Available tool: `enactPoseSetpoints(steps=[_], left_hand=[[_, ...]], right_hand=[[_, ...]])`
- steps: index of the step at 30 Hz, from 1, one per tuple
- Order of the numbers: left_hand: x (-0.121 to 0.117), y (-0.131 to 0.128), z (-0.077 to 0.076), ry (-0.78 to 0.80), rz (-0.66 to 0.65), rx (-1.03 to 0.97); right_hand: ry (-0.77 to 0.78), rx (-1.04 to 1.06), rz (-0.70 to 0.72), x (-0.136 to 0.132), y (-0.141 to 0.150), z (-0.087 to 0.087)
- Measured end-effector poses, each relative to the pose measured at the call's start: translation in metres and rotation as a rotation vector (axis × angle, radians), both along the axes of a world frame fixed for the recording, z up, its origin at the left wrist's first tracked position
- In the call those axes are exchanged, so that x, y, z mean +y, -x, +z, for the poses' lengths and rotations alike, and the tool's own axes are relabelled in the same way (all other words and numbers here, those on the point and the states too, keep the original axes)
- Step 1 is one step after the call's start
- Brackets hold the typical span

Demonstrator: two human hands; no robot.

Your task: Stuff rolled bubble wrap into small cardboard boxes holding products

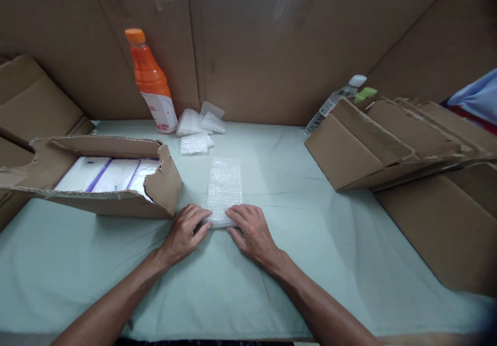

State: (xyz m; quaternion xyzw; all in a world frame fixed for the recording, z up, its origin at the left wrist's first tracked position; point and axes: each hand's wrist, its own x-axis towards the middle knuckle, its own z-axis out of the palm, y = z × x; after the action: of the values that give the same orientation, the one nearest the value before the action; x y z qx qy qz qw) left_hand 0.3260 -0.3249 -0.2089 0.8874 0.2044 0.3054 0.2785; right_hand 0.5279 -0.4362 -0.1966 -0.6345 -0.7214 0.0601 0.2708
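Observation:
A strip of clear bubble wrap [225,183] lies lengthwise on the pale green cloth in front of me. Its near end is doubled over into a thicker fold, and I cannot make out whether anything is inside. My left hand [188,227] grips the left side of this fold, thumb below and fingers on top. On the right side, my right hand [250,229] holds the fold the same way, fingers curled over it. Close to my left hand stands an open cardboard box [166,196] with white packs [116,173] marked by purple bands.
Behind the strip lie several small bubble wrap pieces [194,141] beside an orange-capped bottle [153,85]. A clear bottle [334,103] leans at the back right, behind cardboard boxes [349,149]. Tall cardboard panels [248,51] close off the back of the cloth-covered table [217,294].

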Motion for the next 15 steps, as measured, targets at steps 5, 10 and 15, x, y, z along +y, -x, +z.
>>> enactPoseSetpoints(steps=[5, 10, 15], left_hand=[[-0.0007, 0.0001, -0.0001, 0.005, 0.014, 0.008], [0.0012, 0.0015, -0.0020, 0.017, 0.009, 0.024], [0.0022, 0.0027, -0.0022, 0.015, -0.008, 0.029]], right_hand=[[0.000, -0.009, 0.004, -0.0001, -0.0006, -0.0004], [0.011, -0.017, 0.014, 0.0005, -0.0014, 0.0014], [0.015, -0.020, 0.019, 0.0005, -0.0018, 0.0022]])
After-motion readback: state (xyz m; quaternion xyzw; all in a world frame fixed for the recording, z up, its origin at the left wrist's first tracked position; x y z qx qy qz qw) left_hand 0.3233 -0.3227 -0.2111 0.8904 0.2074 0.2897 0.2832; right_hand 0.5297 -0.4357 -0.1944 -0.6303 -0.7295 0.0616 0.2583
